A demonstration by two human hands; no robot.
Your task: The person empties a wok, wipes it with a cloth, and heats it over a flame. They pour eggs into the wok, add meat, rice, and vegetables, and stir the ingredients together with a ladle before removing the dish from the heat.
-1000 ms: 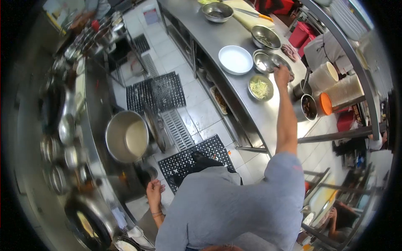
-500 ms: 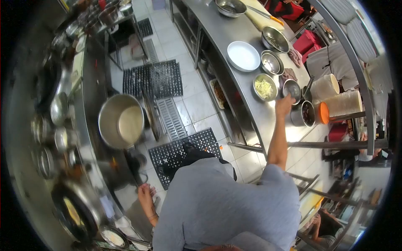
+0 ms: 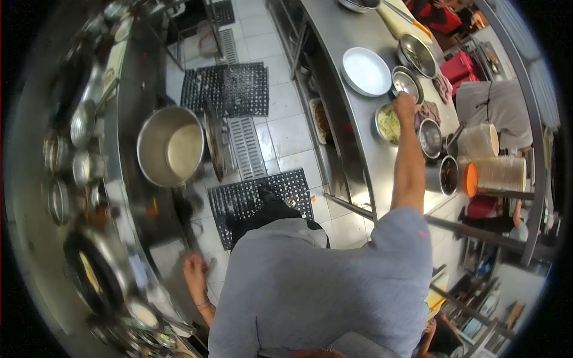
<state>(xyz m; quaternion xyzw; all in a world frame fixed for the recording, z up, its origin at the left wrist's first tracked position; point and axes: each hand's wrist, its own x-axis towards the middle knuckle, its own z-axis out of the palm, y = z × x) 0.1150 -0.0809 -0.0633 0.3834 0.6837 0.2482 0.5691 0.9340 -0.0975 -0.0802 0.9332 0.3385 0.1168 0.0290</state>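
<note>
My right hand [image 3: 406,106] reaches across the steel counter, its fingers curled down at the near rim of a metal bowl [image 3: 412,85]. Whatever those fingers pinch is hidden. Just below the hand is a bowl of pale shredded vegetable [image 3: 388,124], partly covered by it. A white dish [image 3: 366,71] lies to the left of the metal bowl. Closer to me are a smaller metal bowl [image 3: 430,138] and a metal pot with dark contents [image 3: 447,175]. My left hand [image 3: 196,271] hangs low by the stove side, fingers loosely bent and apart, holding nothing I can see.
A large deep pot [image 3: 171,147] stands on the left, with a wok [image 3: 89,271] nearer me. Black perforated mats [image 3: 239,206] and a drain grate [image 3: 246,149] cover parts of the tiled floor. Stacked tubs [image 3: 500,173] and an orange container [image 3: 471,179] stand right. Other people are beyond the counter.
My right hand has moved from the smaller metal bowl forward to the metal bowl beside the white dish. The smaller bowl stays on the counter. My left hand has shifted slightly; the view has turned.
</note>
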